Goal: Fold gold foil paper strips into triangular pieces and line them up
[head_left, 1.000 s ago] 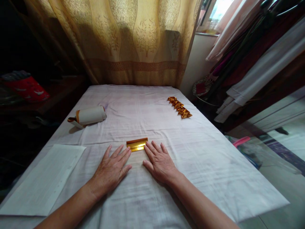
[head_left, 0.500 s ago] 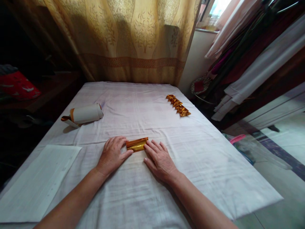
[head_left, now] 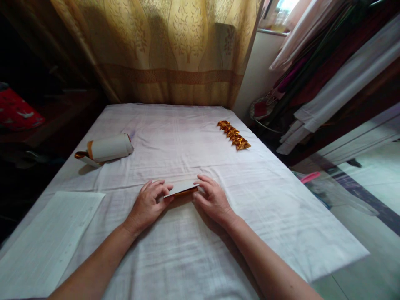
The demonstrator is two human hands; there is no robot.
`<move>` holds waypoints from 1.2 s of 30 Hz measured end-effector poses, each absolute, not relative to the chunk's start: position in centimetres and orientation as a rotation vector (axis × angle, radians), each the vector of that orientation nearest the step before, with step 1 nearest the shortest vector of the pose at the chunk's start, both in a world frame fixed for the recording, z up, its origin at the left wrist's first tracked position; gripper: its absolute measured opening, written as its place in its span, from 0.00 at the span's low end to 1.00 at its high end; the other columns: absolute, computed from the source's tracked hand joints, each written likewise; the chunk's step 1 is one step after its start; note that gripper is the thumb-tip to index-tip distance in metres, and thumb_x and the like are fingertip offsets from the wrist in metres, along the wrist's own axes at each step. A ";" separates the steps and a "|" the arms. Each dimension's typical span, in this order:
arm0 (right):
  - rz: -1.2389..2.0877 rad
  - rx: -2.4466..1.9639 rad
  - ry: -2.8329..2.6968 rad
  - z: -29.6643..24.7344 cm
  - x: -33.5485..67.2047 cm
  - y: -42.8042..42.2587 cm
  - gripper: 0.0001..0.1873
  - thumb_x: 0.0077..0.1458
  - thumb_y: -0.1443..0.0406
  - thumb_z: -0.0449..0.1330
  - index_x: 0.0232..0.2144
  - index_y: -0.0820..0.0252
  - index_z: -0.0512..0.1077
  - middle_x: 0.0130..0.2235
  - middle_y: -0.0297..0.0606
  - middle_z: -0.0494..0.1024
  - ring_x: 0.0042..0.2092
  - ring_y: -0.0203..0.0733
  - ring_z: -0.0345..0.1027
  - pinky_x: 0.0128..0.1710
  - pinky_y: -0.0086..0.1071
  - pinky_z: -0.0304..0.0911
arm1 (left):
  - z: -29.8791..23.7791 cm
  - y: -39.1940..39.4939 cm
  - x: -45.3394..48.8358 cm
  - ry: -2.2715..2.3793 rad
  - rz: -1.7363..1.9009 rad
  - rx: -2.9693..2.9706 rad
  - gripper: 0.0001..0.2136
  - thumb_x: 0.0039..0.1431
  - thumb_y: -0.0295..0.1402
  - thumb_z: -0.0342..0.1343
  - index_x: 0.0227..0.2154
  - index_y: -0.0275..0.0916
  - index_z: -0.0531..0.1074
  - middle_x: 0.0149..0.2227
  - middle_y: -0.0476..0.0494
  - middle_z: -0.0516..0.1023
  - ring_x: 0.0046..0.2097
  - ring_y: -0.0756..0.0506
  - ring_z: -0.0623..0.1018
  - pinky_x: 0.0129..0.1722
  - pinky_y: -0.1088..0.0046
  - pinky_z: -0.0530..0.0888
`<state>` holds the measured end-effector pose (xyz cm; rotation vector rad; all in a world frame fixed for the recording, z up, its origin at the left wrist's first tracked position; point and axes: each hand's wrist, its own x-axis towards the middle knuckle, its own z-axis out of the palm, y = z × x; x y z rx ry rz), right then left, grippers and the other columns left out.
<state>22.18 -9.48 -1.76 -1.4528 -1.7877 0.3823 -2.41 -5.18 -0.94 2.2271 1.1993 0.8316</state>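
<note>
A small sheet of gold foil paper (head_left: 181, 187) spans the gap between my hands, its white back facing up and a strip of gold showing along the near edge. My left hand (head_left: 150, 201) grips its left end between thumb and fingers. At the right end, my right hand (head_left: 214, 199) pinches the paper, fingers on top and thumb on the near side. Several folded gold paper pieces (head_left: 233, 135) lie in a slanting row at the far right of the table. A roll of gold-lined white paper (head_left: 109, 148) rests on the left.
A white cloth covers the table (head_left: 265, 233). A flat pale sheet (head_left: 46, 246) lies at the near left. Gold curtains (head_left: 187, 41) hang behind the far edge, and clothes (head_left: 337, 83) hang to the right. A red patterned item (head_left: 18, 110) sits on a dark surface at left.
The foil paper has turned from showing its shiny gold face to showing its white back. Both hands have closed on its ends; the right hand's fingers have curled. The camera view has shifted slightly.
</note>
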 end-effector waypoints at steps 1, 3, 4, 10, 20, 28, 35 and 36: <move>0.407 -1.441 -1.772 -1.6 22.2 -9.5 0.13 0.53 0.66 0.62 0.42 0.54 0.77 0.56 0.44 0.76 0.60 0.51 0.67 0.59 0.50 0.62 | -0.9 -5.2 -2.4 1.201 0.829 2.180 0.12 0.60 0.45 0.55 0.28 0.44 0.70 0.41 0.45 0.83 0.53 0.36 0.77 0.62 0.43 0.59; 0.446 -1.406 -1.735 -1.1 22.1 -9.5 0.07 0.54 0.66 0.62 0.36 0.53 0.77 0.52 0.41 0.79 0.58 0.50 0.68 0.59 0.49 0.62 | -0.7 -5.2 -2.3 1.213 0.860 2.063 0.13 0.60 0.47 0.54 0.29 0.43 0.71 0.39 0.44 0.83 0.50 0.37 0.79 0.60 0.48 0.65; 0.467 -1.383 -1.711 -0.8 22.0 -9.6 0.05 0.54 0.65 0.61 0.34 0.53 0.77 0.50 0.41 0.80 0.57 0.49 0.69 0.58 0.48 0.63 | -0.6 -5.3 -2.2 1.210 0.886 1.983 0.14 0.60 0.48 0.54 0.30 0.42 0.72 0.38 0.43 0.82 0.47 0.39 0.80 0.56 0.52 0.69; 0.719 -1.367 -1.534 1.2 21.0 -9.9 0.07 0.54 0.62 0.58 0.31 0.56 0.76 0.36 0.36 0.82 0.40 0.42 0.75 0.45 0.36 0.68 | -0.4 -5.8 -1.4 1.132 1.029 1.516 0.20 0.58 0.51 0.56 0.42 0.39 0.68 0.30 0.48 0.79 0.33 0.46 0.80 0.35 0.70 0.77; 0.961 -1.301 -1.160 1.6 20.4 -8.1 0.10 0.52 0.58 0.60 0.26 0.57 0.75 0.28 0.35 0.80 0.31 0.40 0.73 0.34 0.32 0.69 | 2.0 -7.9 -0.8 1.151 1.351 2.438 0.11 0.65 0.33 0.54 0.50 0.45 0.70 0.47 0.44 0.78 0.51 0.43 0.76 0.55 0.61 0.72; 0.713 -1.307 -1.352 2.0 18.1 -9.7 0.08 0.56 0.60 0.59 0.33 0.56 0.77 0.35 0.36 0.82 0.39 0.43 0.76 0.43 0.36 0.70 | 1.1 -9.5 1.0 1.159 1.135 2.518 0.20 0.68 0.39 0.50 0.60 0.44 0.64 0.56 0.39 0.75 0.58 0.40 0.73 0.57 0.56 0.70; 0.474 -1.212 -1.657 1.8 17.7 -10.1 0.12 0.55 0.69 0.57 0.38 0.53 0.79 0.47 0.40 0.81 0.50 0.43 0.74 0.54 0.39 0.66 | 1.2 -8.9 0.5 1.228 1.145 2.293 0.16 0.66 0.41 0.52 0.53 0.43 0.71 0.50 0.41 0.80 0.52 0.41 0.79 0.53 0.61 0.75; 0.455 -1.218 -1.693 1.7 17.6 -10.1 0.12 0.55 0.69 0.57 0.39 0.53 0.79 0.47 0.40 0.81 0.51 0.42 0.73 0.54 0.39 0.66 | 1.4 -8.8 0.5 1.234 1.156 2.274 0.15 0.66 0.41 0.52 0.51 0.42 0.72 0.48 0.42 0.81 0.50 0.42 0.79 0.52 0.62 0.75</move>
